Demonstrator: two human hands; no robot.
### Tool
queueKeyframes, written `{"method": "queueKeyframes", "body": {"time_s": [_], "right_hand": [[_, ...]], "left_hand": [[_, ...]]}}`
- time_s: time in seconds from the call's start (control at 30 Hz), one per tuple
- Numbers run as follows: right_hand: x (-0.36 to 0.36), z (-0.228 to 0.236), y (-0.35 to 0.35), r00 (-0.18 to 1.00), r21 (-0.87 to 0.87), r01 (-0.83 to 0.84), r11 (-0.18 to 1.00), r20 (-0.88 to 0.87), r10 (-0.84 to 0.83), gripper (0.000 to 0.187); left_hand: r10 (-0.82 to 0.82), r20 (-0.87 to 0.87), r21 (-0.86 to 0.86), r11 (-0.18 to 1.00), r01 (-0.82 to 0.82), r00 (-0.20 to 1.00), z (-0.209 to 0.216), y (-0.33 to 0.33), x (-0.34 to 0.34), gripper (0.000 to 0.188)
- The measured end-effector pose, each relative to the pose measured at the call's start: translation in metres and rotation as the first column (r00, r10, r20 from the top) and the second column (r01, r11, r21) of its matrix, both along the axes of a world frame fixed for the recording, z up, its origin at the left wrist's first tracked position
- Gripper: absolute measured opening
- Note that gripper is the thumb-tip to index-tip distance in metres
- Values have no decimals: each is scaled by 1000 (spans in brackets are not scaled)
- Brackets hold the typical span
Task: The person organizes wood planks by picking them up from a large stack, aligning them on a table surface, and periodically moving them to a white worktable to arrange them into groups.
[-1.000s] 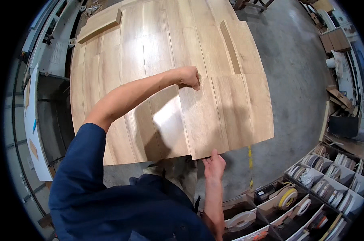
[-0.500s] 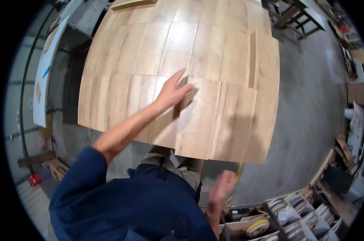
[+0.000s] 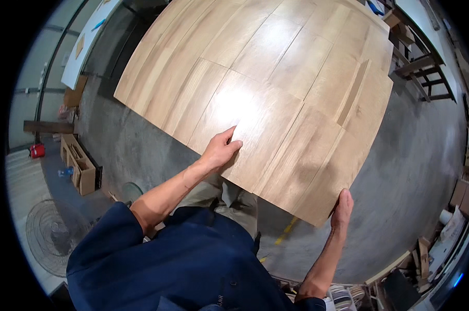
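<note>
Many light wood-grain boards (image 3: 281, 116) lie side by side, in layers, as a broad stack before me. My left hand (image 3: 223, 150) is over the near edge of the boards, thumb and index finger apart, its fingertips at the surface of one near board; its other fingers are partly hidden. At the near right corner, my right hand (image 3: 342, 208) lies against the boards' outer edge, fingers straight and pointing away from me. A narrow wood-grain strip (image 3: 354, 93) stands out along the right part of the stack.
Grey concrete floor (image 3: 400, 171) surrounds the stack. A white-topped table (image 3: 89, 39) stands at the far left and a dark-framed table (image 3: 426, 62) at the far right. A wire-guarded fan (image 3: 55, 236) and an open wooden box (image 3: 79, 163) are on the left.
My right hand has come up from beside my body to the boards' near right corner. My left hand is now closer to the near edge. The gap beside the near middle board no longer shows.
</note>
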State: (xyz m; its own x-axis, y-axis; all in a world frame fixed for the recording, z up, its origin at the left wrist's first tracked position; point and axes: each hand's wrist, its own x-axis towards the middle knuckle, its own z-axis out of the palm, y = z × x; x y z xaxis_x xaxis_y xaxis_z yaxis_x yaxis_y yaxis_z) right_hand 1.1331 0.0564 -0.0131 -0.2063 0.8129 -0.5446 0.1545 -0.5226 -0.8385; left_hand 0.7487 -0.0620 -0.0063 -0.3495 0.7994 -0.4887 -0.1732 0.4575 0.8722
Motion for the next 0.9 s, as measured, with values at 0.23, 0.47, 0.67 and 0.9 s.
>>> {"method": "queueKeyframes", "body": {"time_s": [0.23, 0.47, 0.67, 0.9], "right_hand": [[-2, 0, -1, 999, 21, 21, 1000, -29, -20, 41], [-8, 4, 1, 999, 24, 12, 1000, -43, -11, 38], [-9, 13, 0, 999, -14, 30, 999, -28, -30, 44], [-161, 78, 69, 707, 520, -662, 540, 672, 221, 52]], "left_hand": [[-137, -191, -134, 985, 112, 972, 4, 3, -3, 43], [-115, -192, -143, 986, 88, 975, 6, 1, -4, 46], [91, -330, -98, 987, -129, 940, 20, -39, 2, 62], [642, 532, -170, 719, -674, 552, 6, -107, 64, 60]]}}
